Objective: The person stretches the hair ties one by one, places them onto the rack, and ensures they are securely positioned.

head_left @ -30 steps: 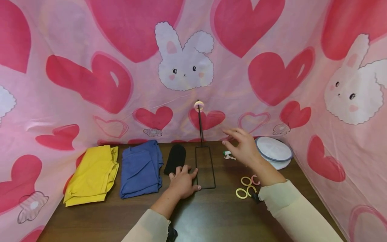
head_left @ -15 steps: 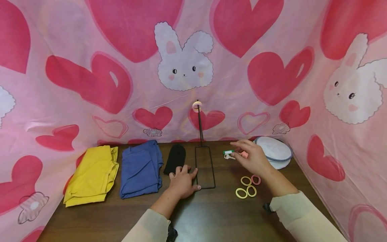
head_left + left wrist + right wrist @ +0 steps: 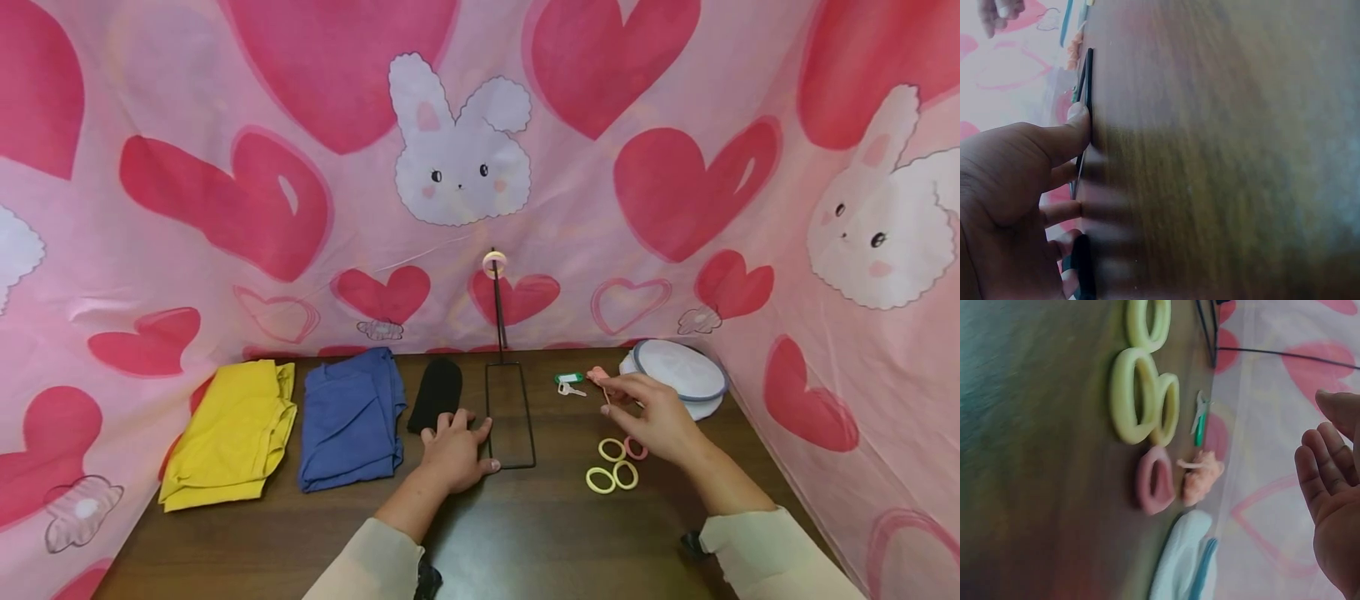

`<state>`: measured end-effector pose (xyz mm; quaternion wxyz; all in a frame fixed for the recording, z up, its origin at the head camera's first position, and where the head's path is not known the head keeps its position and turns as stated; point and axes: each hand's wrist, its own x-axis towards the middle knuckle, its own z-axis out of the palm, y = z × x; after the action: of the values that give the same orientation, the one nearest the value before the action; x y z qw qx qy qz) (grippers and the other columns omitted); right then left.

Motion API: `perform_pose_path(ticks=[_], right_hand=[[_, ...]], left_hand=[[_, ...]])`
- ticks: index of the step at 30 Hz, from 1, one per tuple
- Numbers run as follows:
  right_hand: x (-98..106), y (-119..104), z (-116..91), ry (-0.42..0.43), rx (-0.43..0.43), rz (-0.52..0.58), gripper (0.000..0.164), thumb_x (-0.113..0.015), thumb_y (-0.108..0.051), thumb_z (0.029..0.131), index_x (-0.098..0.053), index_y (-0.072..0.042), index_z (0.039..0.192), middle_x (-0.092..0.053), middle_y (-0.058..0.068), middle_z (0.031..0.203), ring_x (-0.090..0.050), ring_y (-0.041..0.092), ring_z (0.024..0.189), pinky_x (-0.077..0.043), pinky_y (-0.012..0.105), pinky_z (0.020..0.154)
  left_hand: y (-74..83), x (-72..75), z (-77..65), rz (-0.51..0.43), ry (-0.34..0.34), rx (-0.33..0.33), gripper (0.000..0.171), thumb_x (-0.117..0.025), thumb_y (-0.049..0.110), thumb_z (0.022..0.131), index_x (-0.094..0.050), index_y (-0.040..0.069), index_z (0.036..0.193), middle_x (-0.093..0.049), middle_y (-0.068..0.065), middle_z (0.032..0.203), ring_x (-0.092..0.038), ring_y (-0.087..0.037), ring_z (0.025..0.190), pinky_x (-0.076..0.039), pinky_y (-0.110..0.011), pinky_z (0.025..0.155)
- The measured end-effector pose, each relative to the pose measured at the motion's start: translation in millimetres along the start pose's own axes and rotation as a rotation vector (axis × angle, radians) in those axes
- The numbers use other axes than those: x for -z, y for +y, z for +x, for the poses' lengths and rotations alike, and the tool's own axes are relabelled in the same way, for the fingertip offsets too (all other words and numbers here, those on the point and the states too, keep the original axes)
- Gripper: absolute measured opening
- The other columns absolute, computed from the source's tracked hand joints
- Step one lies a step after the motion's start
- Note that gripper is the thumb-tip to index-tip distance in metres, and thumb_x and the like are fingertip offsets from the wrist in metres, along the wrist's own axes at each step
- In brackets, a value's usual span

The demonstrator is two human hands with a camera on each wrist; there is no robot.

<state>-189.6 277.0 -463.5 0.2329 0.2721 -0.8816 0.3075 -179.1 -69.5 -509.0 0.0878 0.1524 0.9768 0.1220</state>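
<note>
A person is steadying a black wire stand on a brown table, the fingers of the left hand spreading flat, thumb and forefinger touching the rectangular base near 7 and 9 o'clock. The right hand is hovering, thumb standing apart from relaxed fingers, pinching nothing that shows. In the head view, from that hand, a bunched coral-pink item is lying toward 10 o'clock; three yellow rings and a pink ring are resting between 7 and 8. At least one pale ring is hanging near the stand's tip. Sound handling is probably calling for light, even pressure on the base, keeping the tall arm from rocking, and a fingertip pinch taking one small piece without nudging its neighbours.
</note>
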Motion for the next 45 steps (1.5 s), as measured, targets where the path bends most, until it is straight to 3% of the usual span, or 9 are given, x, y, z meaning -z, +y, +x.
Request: perform_pose_path(ticks=[7, 14, 21, 23, 36, 45], right_hand=[[2.2, 12.7, -19.7, -0.072, -0.072, -0.047, 0.044, -0.090, -0.004, 0.077, -0.077, -0.006, 0.119, -0.076, 0.005, 0.106, -0.071, 0.021, 0.090, -0.056, 0.033, 0.078], [6.3, 28.2, -41.9, -0.163, -0.086, -0.084, 0.044, -0.089, -0.004, 0.076, -0.076, -0.005, 0.118, -0.076, 0.003, 0.108, -0.071, 0.025, 0.101, -0.048, 0.023, 0.091], [13.6, 36.5, -54.9, -0.303, -0.167, -0.121, 0.047, -0.089, -0.014, 0.079, -0.074, -0.004, 0.122, -0.075, 0.006, 0.115, -0.068, 0.031, 0.108, -0.050, 0.052, 0.094], [14.6, 39.0, -56.8, -0.336, -0.183, -0.124, 0.048, -0.090, -0.018, 0.079, -0.075, -0.004, 0.122, -0.075, 0.007, 0.116, -0.068, 0.033, 0.110, -0.049, 0.055, 0.095], [9.9, 43.9, -58.1, -0.413, -0.221, -0.175, 0.043, -0.088, -0.018, 0.079, -0.076, -0.005, 0.119, -0.076, 0.007, 0.111, -0.069, 0.030, 0.104, -0.052, 0.054, 0.093], [8.3, 39.4, -54.8, -0.416, -0.192, -0.216, 0.026, -0.084, -0.013, 0.083, -0.079, -0.009, 0.108, -0.075, -0.005, 0.096, -0.068, 0.013, 0.087, -0.056, 0.045, 0.081]], left_hand=[[-0.8, 0.6, -1.1, 0.000, -0.006, 0.010, 0.075, -0.071, 0.061, 0.091, -0.050, 0.029, 0.156, -0.041, -0.007, 0.155, -0.034, -0.039, 0.138, -0.035, -0.058, 0.093], [-0.3, -1.3, -1.0, 0.002, -0.013, 0.010, 0.076, -0.070, 0.062, 0.090, -0.050, 0.030, 0.156, -0.041, -0.006, 0.156, -0.034, -0.038, 0.138, -0.035, -0.058, 0.094], [0.1, 0.0, -0.5, 0.000, -0.013, 0.013, 0.076, -0.070, 0.061, 0.091, -0.049, 0.030, 0.157, -0.041, -0.006, 0.156, -0.033, -0.038, 0.139, -0.035, -0.058, 0.094], [0.2, 0.2, 0.1, -0.001, -0.012, 0.013, 0.076, -0.070, 0.061, 0.091, -0.049, 0.030, 0.157, -0.041, -0.006, 0.157, -0.034, -0.039, 0.139, -0.035, -0.058, 0.094], [-1.1, -3.1, 1.8, -0.009, -0.002, 0.007, 0.075, -0.070, 0.061, 0.091, -0.050, 0.030, 0.156, -0.041, -0.006, 0.155, -0.034, -0.039, 0.138, -0.034, -0.059, 0.094], [-1.1, -2.3, 0.2, -0.012, -0.003, 0.008, 0.075, -0.070, 0.060, 0.091, -0.050, 0.030, 0.156, -0.041, -0.007, 0.156, -0.034, -0.039, 0.138, -0.034, -0.059, 0.094]])
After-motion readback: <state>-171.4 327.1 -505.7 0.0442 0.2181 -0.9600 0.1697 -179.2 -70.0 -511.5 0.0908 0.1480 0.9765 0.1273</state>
